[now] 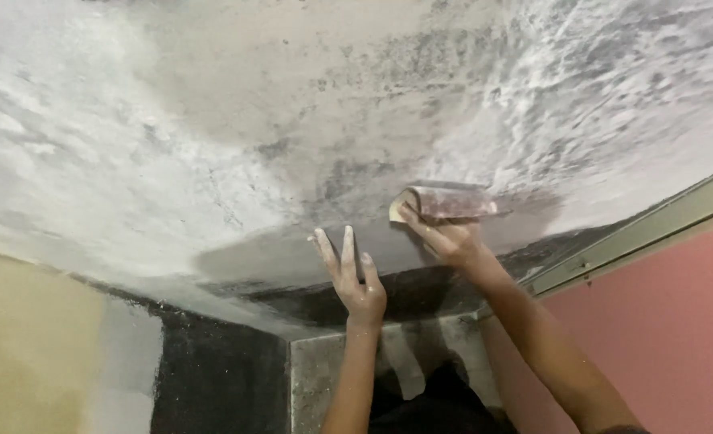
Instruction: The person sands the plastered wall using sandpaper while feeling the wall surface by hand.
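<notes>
Right hand point(451, 239) has its fingers point(415, 221) clamped on a folded piece of sandpaper point(445, 201), pressed flat against the patchy grey-white ceiling point(292, 112). Left hand point(355, 281) sits just beside it, fingers point(347, 245) open and spread, tips touching the ceiling and holding nothing. Beyond the right fingers there's a pink wall point(662, 321), and below the left fingers a dark patch of wall point(220, 378).

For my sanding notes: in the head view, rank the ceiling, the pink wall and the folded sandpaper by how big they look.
1. Ceiling, largest by far.
2. Pink wall.
3. Folded sandpaper, smallest, pressed up by the right hand.
</notes>
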